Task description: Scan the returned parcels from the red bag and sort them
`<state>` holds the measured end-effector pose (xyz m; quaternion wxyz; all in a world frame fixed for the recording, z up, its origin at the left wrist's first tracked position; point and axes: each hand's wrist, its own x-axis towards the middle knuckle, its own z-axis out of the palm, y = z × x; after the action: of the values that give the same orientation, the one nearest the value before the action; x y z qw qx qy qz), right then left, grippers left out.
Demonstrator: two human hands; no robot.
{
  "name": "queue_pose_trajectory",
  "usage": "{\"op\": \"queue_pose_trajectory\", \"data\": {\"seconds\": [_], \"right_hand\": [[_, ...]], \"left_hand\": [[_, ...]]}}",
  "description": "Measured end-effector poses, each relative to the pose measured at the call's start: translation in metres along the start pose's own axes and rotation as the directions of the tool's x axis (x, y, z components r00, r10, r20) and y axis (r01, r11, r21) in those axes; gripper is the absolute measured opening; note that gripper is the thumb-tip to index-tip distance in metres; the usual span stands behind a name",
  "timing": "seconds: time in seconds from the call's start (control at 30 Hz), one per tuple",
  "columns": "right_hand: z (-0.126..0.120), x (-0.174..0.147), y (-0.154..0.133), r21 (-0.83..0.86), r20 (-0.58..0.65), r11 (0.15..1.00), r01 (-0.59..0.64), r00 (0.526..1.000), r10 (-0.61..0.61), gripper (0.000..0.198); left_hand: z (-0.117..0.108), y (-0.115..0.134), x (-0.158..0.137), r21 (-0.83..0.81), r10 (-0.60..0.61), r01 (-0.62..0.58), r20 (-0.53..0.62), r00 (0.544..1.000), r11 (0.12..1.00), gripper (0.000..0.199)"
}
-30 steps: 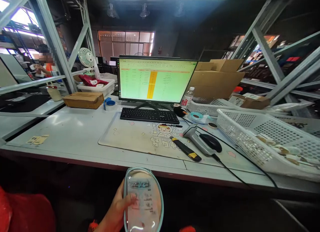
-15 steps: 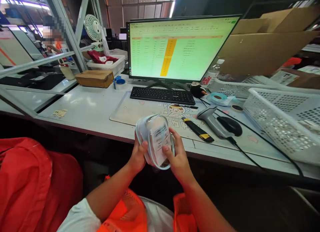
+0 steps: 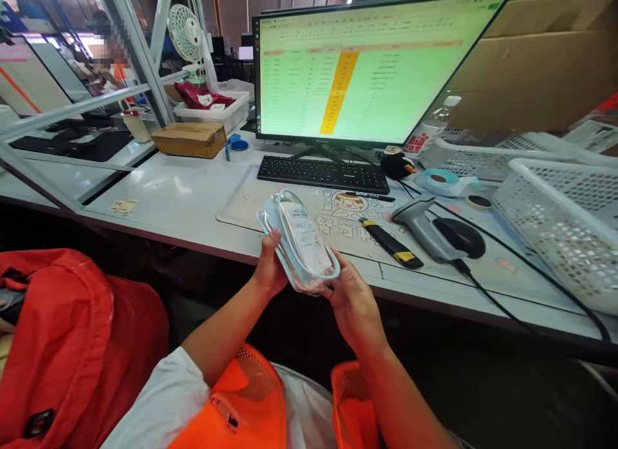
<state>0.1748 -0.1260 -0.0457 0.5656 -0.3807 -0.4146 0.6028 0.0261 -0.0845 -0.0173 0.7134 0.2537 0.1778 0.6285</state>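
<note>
Between my two hands is a clear plastic pouch [image 3: 303, 238] with pale blue piping and a white printed label on its upper face. It is tilted, held just off the desk's front edge. My left hand [image 3: 271, 266] grips its left side, thumb on the near rim. On the lower right end, my right hand [image 3: 355, 301] closes round the corner, its fingers partly hidden beneath. What lies inside the pouch I cannot make out. Nearest on the desk mat are a black and yellow utility knife [image 3: 392, 244] and a grey barcode scanner [image 3: 427, 229] with a cable.
Behind the mat stand a black keyboard [image 3: 323, 174] and a large monitor [image 3: 367, 75]. White plastic baskets [image 3: 564, 230] and a cardboard box [image 3: 535, 82] fill the right side. A brown carton [image 3: 190, 140] sits at left. A red bag [image 3: 82, 333] is beside me.
The pouch has been turned and tipped, so its labelled face now slants upward. My right hand has shifted from the label's face to the lower right corner. The view has moved slightly.
</note>
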Motion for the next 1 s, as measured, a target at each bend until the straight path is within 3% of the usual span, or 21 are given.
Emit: {"op": "queue_pose_trajectory", "data": {"seconds": [0.1,0.27,0.6,0.7,0.8,0.87,0.93,1.0], "right_hand": [[-0.002,-0.001,-0.001,-0.095,0.006,0.995,0.015,1.0,-0.015,0.045],[0.001,0.007,-0.012,-0.286,0.017,0.955,0.082,0.997,-0.081,0.039],[0.002,0.018,-0.024,-0.225,0.06,0.97,0.096,0.995,-0.084,0.048],[0.002,0.018,-0.028,-0.299,0.035,0.951,0.084,0.996,-0.077,0.047],[0.002,0.015,-0.032,-0.424,0.033,0.899,0.11,0.994,-0.106,0.037],[0.002,0.014,-0.035,-0.492,0.046,0.85,0.189,0.98,-0.192,0.03],[0.001,0.012,-0.039,-0.589,0.083,0.75,0.302,0.945,-0.316,0.023],[-0.001,0.011,-0.044,-0.694,0.153,0.593,0.408,0.889,-0.432,0.017]], "left_hand": [[0.006,0.0,0.006,-0.023,0.078,-0.08,-0.072,0.994,0.997,0.075],[0.01,0.004,0.008,-0.057,0.069,-0.074,-0.092,0.993,0.996,0.071],[-0.001,0.005,0.01,-0.088,-0.023,0.016,-0.073,0.997,0.996,0.084],[-0.004,0.002,0.011,-0.134,-0.022,0.014,-0.056,0.998,0.991,0.08],[-0.001,0.001,0.008,-0.188,-0.022,0.012,-0.051,0.998,0.982,0.076],[0.002,0.002,0.005,-0.195,-0.062,0.054,-0.033,0.998,0.979,0.077],[0.004,0.004,0.002,-0.178,-0.114,0.109,-0.014,0.993,0.978,0.08],[0.003,0.007,0.0,-0.134,-0.171,0.17,0.005,0.985,0.976,0.084]]}}
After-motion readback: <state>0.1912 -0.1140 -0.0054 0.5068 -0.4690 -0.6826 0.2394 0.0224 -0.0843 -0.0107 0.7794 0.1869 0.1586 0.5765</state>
